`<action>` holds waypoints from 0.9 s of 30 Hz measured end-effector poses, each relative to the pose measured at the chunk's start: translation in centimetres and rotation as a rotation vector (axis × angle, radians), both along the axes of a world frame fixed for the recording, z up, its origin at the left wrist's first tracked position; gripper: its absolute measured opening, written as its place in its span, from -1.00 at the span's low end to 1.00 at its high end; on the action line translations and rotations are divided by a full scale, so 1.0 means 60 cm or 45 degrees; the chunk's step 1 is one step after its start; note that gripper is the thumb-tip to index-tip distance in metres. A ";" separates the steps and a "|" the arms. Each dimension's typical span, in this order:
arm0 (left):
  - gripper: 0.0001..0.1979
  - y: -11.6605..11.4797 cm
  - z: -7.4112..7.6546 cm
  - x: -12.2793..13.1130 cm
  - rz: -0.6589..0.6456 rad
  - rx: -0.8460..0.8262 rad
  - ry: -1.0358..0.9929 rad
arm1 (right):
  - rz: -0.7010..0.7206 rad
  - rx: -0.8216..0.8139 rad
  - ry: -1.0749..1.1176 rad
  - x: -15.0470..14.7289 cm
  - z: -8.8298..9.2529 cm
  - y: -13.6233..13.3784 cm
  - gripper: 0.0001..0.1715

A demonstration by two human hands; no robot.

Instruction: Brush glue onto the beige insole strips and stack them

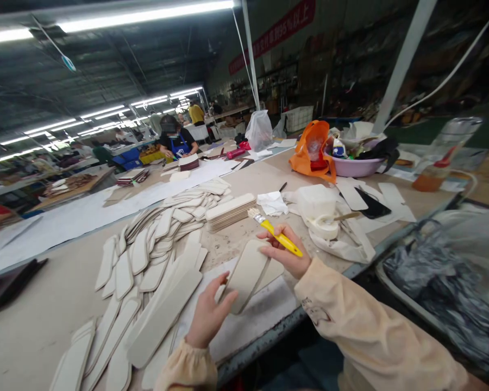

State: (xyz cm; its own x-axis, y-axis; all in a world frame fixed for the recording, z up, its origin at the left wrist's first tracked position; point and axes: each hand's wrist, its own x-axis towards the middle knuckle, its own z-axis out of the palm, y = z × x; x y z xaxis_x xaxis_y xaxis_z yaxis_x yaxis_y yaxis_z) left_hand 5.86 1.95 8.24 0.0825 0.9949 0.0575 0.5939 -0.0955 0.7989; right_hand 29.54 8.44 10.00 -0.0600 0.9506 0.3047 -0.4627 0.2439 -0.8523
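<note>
My left hand (209,315) pinches the near end of a cream insole-shaped piece (246,274), holding it just above the bench's front edge. My right hand (285,251) touches the far end of that piece and grips a yellow-handled brush (275,232), bristles pointing up and left. Another flat piece (275,271) lies underneath on white paper (264,315). Long rows of overlapped cream pieces (146,271) spread across the bench to the left.
A neat stack of pieces (230,212) lies ahead, a white glue tub (321,217) and crumpled rags at right. Farther back are an orange bag (313,152), a pink basin (354,165) and a bottle (434,174). A person in a blue apron (177,142) works at the far end.
</note>
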 end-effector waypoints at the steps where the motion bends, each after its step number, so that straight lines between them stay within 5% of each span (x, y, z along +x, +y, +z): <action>1: -0.63 -0.001 0.007 0.016 -0.067 -0.084 -0.058 | 0.022 0.000 0.013 0.001 0.009 0.003 -0.48; 5: -0.66 -0.023 0.001 0.083 -0.027 -0.294 -0.372 | -0.001 -0.054 0.018 0.008 0.016 0.009 -0.49; 12: -0.64 -0.068 -0.046 0.166 0.241 -0.493 -0.738 | -0.215 -0.202 -0.013 0.014 -0.037 0.005 -0.52; 27: -0.65 -0.067 -0.054 0.215 0.282 -0.539 -1.061 | -0.219 -0.277 -0.022 0.044 -0.060 0.020 -0.55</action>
